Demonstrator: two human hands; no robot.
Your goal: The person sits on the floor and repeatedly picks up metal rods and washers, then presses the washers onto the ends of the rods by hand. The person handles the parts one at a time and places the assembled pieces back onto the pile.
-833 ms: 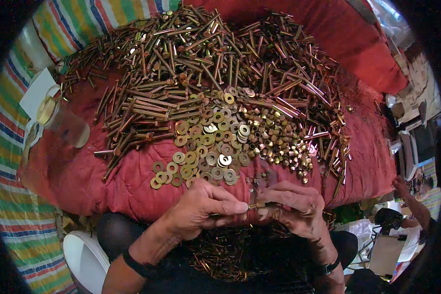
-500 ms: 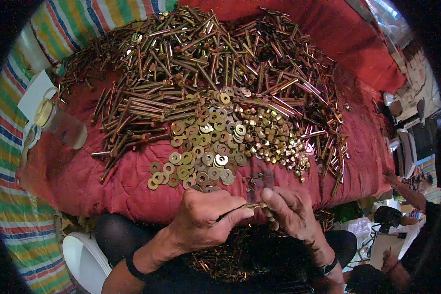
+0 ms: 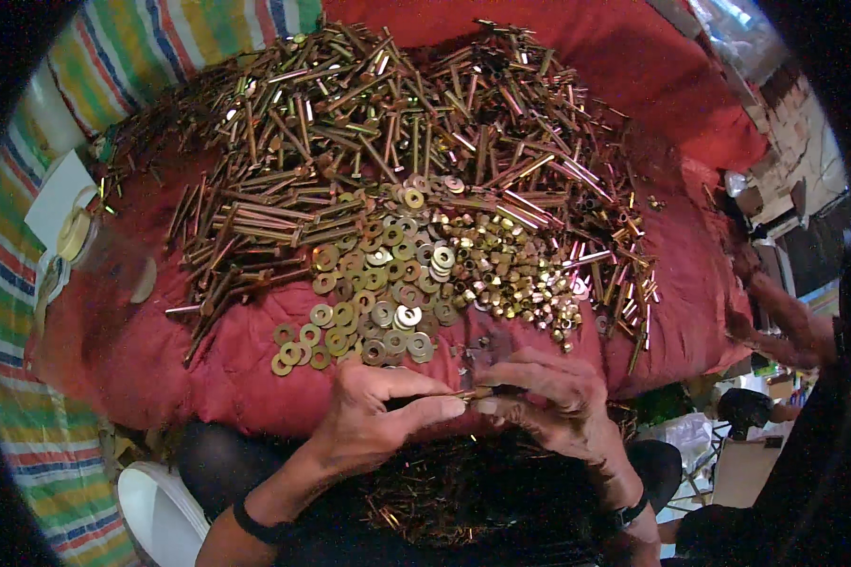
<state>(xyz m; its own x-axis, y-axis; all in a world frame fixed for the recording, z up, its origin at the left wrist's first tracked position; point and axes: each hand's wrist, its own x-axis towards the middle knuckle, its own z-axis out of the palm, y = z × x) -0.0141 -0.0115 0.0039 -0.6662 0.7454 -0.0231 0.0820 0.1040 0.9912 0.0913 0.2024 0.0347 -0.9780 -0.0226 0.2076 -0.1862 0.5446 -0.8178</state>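
Note:
My left hand (image 3: 378,411) is closed in a pinch, thumb against fingers, around a slim brassy bolt (image 3: 464,394) just past the near edge of the red padded cloth (image 3: 208,378). At the bolt's other end are the fingertips and thumb of my right hand (image 3: 563,402), also pinched. Most of the bolt is hidden by the fingers, and any small part on its end is too small to make out. Flat washers (image 3: 388,317) lie loose just beyond my left hand. Small brassy nuts (image 3: 515,269) are heaped beyond my right hand.
A wide pile of long bolts (image 3: 312,123) covers the far half of the cloth. A clear jar with a cream lid (image 3: 74,234) lies at left. More fasteners (image 3: 421,510) lie below my hands. Another person's arm (image 3: 785,302) reaches in at right.
My right fingers have shifted and now pinch around the bolt's end. The scene has slid slightly left in view. At right, the other person's arm has moved over the cloth's edge.

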